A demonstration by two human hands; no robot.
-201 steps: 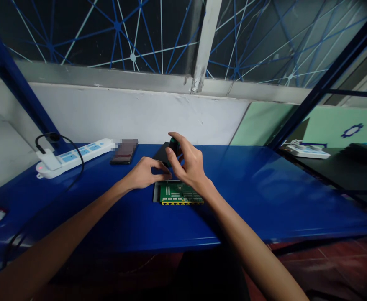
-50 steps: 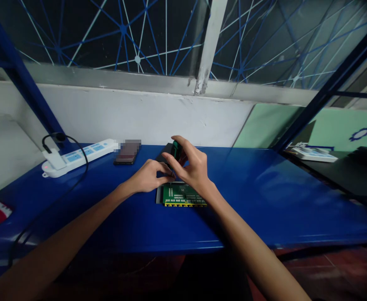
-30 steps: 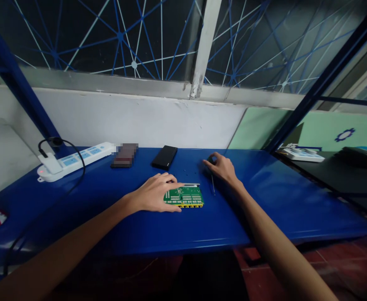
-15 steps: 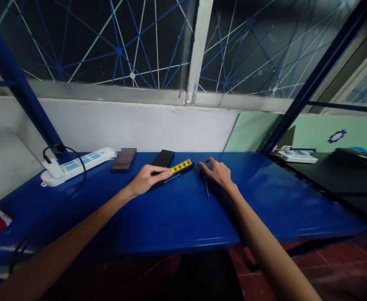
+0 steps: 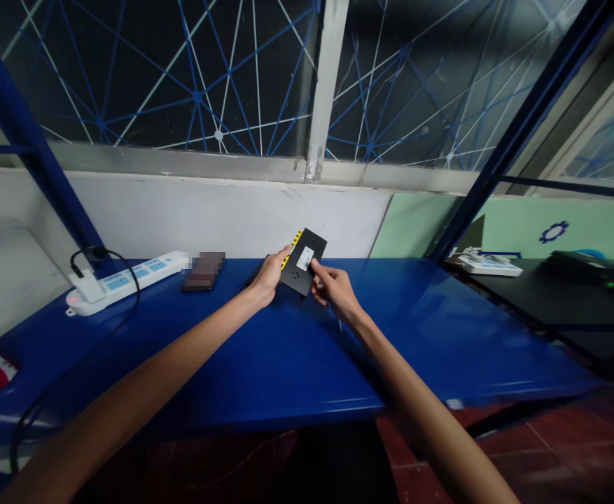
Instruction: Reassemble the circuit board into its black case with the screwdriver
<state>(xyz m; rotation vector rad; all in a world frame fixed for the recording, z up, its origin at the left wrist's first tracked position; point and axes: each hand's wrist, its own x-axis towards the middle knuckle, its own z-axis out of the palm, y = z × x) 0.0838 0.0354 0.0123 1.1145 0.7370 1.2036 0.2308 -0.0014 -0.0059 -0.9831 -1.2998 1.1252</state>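
Note:
Held above the blue desk [image 5: 264,364] is a flat black network switch [image 5: 300,281] with yellow ports along its left edge. Its face with a white label is tilted towards me. My left hand [image 5: 268,278] grips the port edge, fingers closed round it. On the opposite side, my right hand [image 5: 332,285] has its thumb on the switch near the label and its fingers curled at the edge. A thin screwdriver shaft [image 5: 340,326] shows just below my right hand; its handle is hidden. Behind my left hand, a dark flat object [image 5: 257,267] is mostly covered.
A white power strip [image 5: 128,280] with a plugged-in adapter and black cable [image 5: 137,287] lies at the left. Beside it is a dark phone [image 5: 201,273]. Blue frame posts rise at both sides. A black side table [image 5: 542,294] on the right holds a white device [image 5: 490,264].
The switch has been raised and turned, so its labelled face now shows instead of its port edge. My right hand has left the screwdriver and moved left onto the switch.

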